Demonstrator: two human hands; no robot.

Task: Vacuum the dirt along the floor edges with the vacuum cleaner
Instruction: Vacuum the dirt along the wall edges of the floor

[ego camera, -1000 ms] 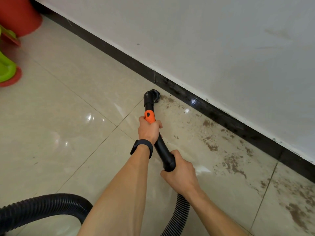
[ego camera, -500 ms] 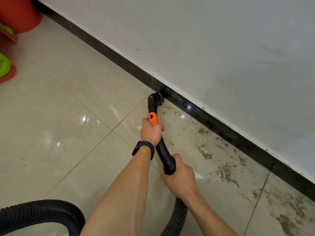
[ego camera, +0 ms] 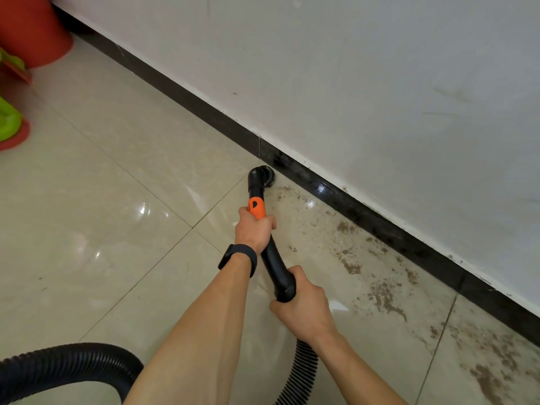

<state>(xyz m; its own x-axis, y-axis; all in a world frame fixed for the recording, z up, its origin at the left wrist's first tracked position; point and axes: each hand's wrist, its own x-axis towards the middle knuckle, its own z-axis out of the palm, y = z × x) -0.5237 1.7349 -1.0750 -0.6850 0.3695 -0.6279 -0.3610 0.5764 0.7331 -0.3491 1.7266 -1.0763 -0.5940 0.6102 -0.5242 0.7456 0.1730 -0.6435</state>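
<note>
While I grip the vacuum wand (ego camera: pixel 274 267), its nozzle (ego camera: pixel 261 176) sits at the skirting (ego camera: pixel 204 109).
My left hand (ego camera: pixel 252 229) curls round the orange collar (ego camera: pixel 257 207), right hand (ego camera: pixel 304 308) round the rear end; dirt (ego camera: pixel 382 296) lies beside the nozzle.

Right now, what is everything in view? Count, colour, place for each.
vacuum wand: one, black, orange collar, slanting to skirting
nozzle: one, black, on floor against skirting
hose: two stretches, black, lower left, below right hand
dirt: many patches, brown, along skirting right of nozzle
skirting: one strip, black, foot of wall
wall: one, white, upper right
floor tiles: several, glossy beige, across foreground
container: one, red, top left corner
green object: one, left edge
wristband: one, black, left wrist
left hand: grips wand by orange collar
right hand: grips wand's rear end
</note>
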